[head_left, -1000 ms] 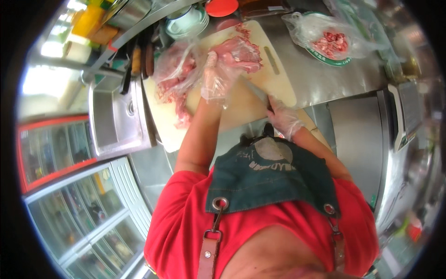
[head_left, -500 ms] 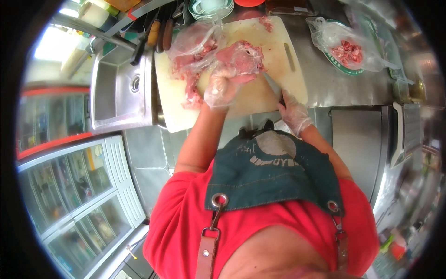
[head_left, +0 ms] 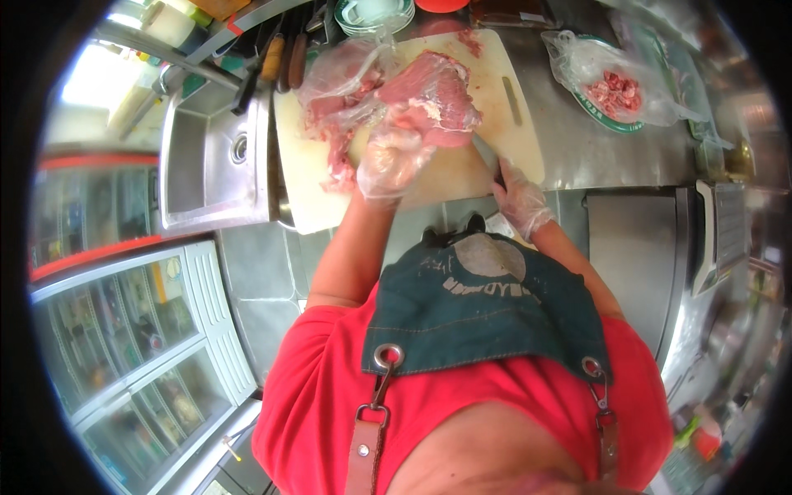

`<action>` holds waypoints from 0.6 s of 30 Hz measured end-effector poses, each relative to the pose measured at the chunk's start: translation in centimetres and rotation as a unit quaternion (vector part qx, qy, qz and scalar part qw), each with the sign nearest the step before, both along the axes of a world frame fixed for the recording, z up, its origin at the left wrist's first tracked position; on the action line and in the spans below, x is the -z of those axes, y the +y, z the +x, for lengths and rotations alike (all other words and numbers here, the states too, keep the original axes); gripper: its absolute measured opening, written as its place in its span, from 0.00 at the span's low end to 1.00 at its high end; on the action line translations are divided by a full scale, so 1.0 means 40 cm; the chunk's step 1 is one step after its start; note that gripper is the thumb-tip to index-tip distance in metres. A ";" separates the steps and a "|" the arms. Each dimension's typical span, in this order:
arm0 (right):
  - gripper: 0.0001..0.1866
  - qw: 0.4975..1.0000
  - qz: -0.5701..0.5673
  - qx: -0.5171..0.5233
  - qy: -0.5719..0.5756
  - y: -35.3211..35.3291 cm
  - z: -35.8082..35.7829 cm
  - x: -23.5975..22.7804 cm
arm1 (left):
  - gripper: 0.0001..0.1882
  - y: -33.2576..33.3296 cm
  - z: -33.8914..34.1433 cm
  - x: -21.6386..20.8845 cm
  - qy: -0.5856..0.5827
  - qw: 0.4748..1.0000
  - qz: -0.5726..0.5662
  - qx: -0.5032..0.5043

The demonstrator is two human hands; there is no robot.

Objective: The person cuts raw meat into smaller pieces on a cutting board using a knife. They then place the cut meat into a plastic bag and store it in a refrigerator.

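Note:
A large slab of raw pink meat [head_left: 429,95] lies on a pale cutting board [head_left: 520,107] on the steel counter. My left hand [head_left: 392,161], in a thin clear plastic glove, presses on the near edge of the slab. My right hand [head_left: 520,198], also gloved, grips a knife [head_left: 487,153] whose blade reaches to the slab's right side. More raw meat sits in a clear plastic bag [head_left: 338,82] on the board's left part.
A steel sink [head_left: 210,157] lies left of the board, with knife handles [head_left: 280,54] at its back. A green plate of meat pieces under a plastic bag [head_left: 615,91] stands to the right. Stacked bowls [head_left: 375,12] are behind the board. Glass-doored coolers [head_left: 124,330] stand lower left.
The view has shifted so the board sits more centred. My left hand has slid from the bagged meat onto the near edge of the big slab; the knife stays at its right side.

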State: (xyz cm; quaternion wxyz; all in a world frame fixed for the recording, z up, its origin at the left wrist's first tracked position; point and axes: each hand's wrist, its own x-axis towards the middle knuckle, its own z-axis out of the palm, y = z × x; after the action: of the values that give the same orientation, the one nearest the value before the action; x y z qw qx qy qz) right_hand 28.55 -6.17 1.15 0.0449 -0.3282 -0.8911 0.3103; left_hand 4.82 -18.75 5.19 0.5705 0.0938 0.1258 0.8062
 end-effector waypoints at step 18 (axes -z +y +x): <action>0.33 1.000 0.023 -0.012 0.017 0.003 0.011 0.031 | 0.25 0.041 0.046 -0.070 -0.096 0.995 0.019 -0.030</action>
State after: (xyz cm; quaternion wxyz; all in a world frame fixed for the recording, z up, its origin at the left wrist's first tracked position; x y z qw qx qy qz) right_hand 29.00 -6.04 -0.10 0.0638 -0.3110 -0.9009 0.2958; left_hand 6.68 -17.12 8.01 0.5541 0.0225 0.0577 0.8302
